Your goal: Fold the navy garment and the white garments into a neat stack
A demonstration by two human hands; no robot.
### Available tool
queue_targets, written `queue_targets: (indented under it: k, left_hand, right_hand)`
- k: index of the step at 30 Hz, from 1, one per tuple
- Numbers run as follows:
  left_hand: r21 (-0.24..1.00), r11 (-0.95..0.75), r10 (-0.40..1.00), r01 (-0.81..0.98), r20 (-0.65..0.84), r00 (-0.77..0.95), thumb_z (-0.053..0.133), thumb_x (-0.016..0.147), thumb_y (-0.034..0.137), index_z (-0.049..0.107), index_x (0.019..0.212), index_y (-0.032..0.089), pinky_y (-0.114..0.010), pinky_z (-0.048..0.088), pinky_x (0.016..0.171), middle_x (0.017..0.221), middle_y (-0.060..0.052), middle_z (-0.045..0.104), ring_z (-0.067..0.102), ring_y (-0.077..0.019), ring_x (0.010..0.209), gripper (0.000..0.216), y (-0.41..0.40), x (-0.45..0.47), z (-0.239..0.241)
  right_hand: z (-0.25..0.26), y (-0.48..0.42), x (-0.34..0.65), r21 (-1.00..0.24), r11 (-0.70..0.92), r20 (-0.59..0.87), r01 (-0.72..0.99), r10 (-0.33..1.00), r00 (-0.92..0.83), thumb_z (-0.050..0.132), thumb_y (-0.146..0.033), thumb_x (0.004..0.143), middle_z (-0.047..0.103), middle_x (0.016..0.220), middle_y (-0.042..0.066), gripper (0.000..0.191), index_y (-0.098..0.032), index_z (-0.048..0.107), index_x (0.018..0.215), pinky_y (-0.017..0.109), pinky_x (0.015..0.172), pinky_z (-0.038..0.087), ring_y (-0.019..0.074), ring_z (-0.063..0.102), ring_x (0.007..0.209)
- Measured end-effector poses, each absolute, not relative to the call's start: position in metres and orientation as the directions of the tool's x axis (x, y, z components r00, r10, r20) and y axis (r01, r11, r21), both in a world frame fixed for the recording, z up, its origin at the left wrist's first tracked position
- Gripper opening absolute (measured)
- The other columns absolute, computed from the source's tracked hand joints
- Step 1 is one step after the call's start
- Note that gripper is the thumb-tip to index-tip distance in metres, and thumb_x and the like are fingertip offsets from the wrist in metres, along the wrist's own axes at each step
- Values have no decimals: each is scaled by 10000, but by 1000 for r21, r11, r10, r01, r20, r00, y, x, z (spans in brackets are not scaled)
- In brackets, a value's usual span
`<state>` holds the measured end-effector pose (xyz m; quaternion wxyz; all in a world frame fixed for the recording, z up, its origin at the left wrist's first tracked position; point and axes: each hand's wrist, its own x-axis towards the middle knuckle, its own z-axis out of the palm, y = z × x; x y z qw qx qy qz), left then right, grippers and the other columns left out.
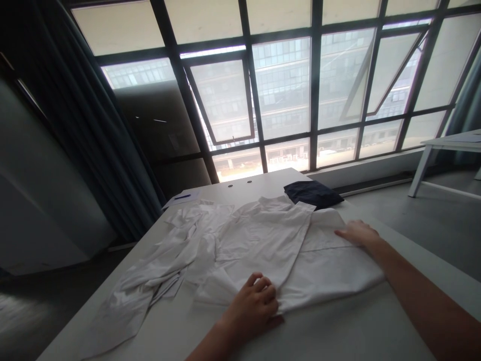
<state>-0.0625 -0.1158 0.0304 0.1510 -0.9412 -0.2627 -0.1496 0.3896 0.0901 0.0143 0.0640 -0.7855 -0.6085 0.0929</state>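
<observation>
A white shirt (263, 235) lies spread on the white table in front of me, its collar towards the window and one part folded over another. My left hand (259, 303) is at its near edge, fingers curled onto the fabric and thumb pointing right. Further off, my right hand (356, 233) holds the shirt's right edge, thumb on top and the other fingers partly hidden. Left of the shirt, a crumpled white garment (165, 271) trails towards the table's near left side; whether it is separate or a part of the shirt, I cannot tell.
Beyond the collar lies a folded dark blue cloth (313, 194). Paper with a dark pen (183, 196) rests at the far left corner of the white table (330, 331). Past it are large windows (281, 90), a dark curtain (97, 130) and another white table (447, 145).
</observation>
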Motion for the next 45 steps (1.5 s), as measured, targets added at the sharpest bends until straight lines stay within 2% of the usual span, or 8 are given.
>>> queue_targets:
  k: [5, 11, 16, 21, 28, 34, 39, 45]
  left_hand:
    - [-229, -807, 418, 544, 429, 801, 696, 938, 241, 609, 836, 240, -384, 391, 1058, 875, 12, 660, 585, -173, 949, 134, -117, -64, 36]
    - [-123, -801, 458, 585, 502, 733, 658, 911, 243, 600, 849, 230, -426, 404, 1017, 938, -19, 679, 581, -212, 990, 85, -117, -81, 56]
    - [-36, -789, 549, 613, 405, 731, 747, 838, 280, 605, 922, 234, -431, 387, 1031, 1072, -25, 692, 568, -240, 1087, 172, -115, -86, 55]
    - [-37, -832, 519, 554, 301, 800, 788, 829, 359, 613, 1017, 241, -424, 353, 1080, 1186, -21, 694, 578, -236, 1143, 283, -114, -68, 32]
    - [19, -815, 567, 579, 226, 792, 773, 850, 280, 615, 1046, 257, -392, 278, 1168, 1217, -2, 715, 559, -221, 1290, 253, -108, -55, 24]
    - [38, -788, 605, 615, 233, 761, 722, 897, 341, 617, 1100, 268, -399, 255, 1203, 1284, 4, 712, 535, -226, 1357, 240, -108, -56, 28]
    - [43, -806, 581, 590, 251, 774, 696, 914, 361, 609, 1073, 254, -402, 254, 1215, 1270, 0, 714, 547, -218, 1337, 211, -114, -52, 31]
    - [5, -855, 501, 519, 269, 822, 654, 969, 385, 609, 1095, 248, -396, 300, 1197, 1353, -26, 669, 539, -219, 1342, 192, -123, -41, 32]
  right_hand:
    - [5, 100, 406, -381, -138, -37, 914, 990, 134, 591, -352, 926, 750, 1014, 144, 213, -185, 718, 963, 364, 850, 468, 299, 692, 994]
    - [13, 107, 402, -480, -251, 52, 841, 948, 313, 373, -397, 1038, 709, 1174, 244, 436, -117, 619, 1264, 407, 874, 466, 346, 672, 1078]
    - [27, 87, 411, -601, -280, -141, 748, 959, 246, 630, -590, 902, 750, 1075, 211, 527, -117, 699, 1124, 363, 773, 540, 304, 722, 910]
    - [42, 29, 428, -768, -411, -401, 491, 907, 131, 882, -616, 618, 710, 1258, 244, 847, -186, 684, 1321, 395, 735, 573, 352, 733, 968]
    - [30, -35, 446, -928, -110, -123, 355, 992, -14, 787, -585, 745, 755, 1136, 216, 1024, -214, 369, 1603, 438, 890, 553, 354, 735, 1018]
    - [30, -28, 453, -839, -32, 159, 543, 940, 302, 568, -608, 886, 760, 1112, 143, 810, -235, 364, 1576, 446, 826, 575, 342, 741, 954]
    - [2, -24, 480, -577, -100, 43, 810, 987, 153, 477, -507, 903, 777, 988, 168, 612, -126, 580, 1371, 451, 770, 570, 336, 740, 845]
    - [-27, -57, 437, -219, 104, 292, 970, 956, -36, 423, -608, 961, 608, 1462, 202, 630, -208, 640, 1397, 585, 1016, 503, 413, 601, 1288]
